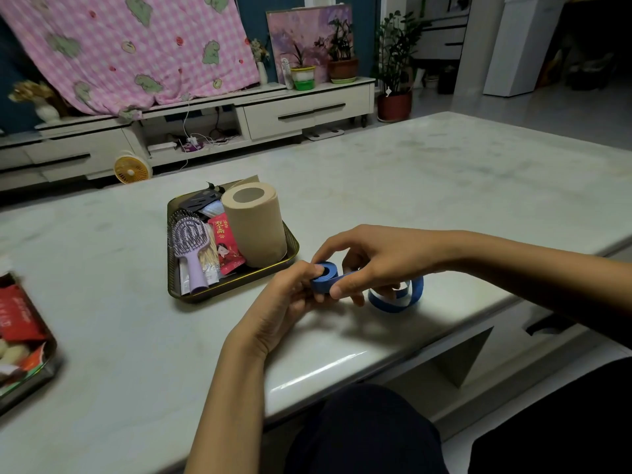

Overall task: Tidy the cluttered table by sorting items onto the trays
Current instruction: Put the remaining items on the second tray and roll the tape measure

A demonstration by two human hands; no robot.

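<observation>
The pale marble table (pixel 393 172) carries nearly everything here, most of its far half bare. Toward the near edge sits a dark metal tray (pixel 290 256) with a gold rim, already packed: a roll of brown toilet paper (pixel 254 224) stands upright in its far right corner, a lilac hairbrush (pixel 191 249) lies along the left side with its handle toward the near edge, and a red sachet (pixel 227 242) lies between them over other flat packets. A second tray (pixel 41 374) pokes in at the table's left edge, holding what look like red snack packets, though blur makes them hard to name.

Just right of the first tray, close to the near edge, both hands work on a roll of blue tape (pixel 324 276). The left hand (pixel 290 299) has its grip clamped on the roll from below, thumb on the rim, steadying it. The right hand (pixel 372 260) arches over it, its grip pinching the loose tail (pixel 396 297), which curls in a loop on the table beside the roll. Holding it this way likely serves to wind the slack back on, so the tape goes onto a tray compact rather than trailing.
</observation>
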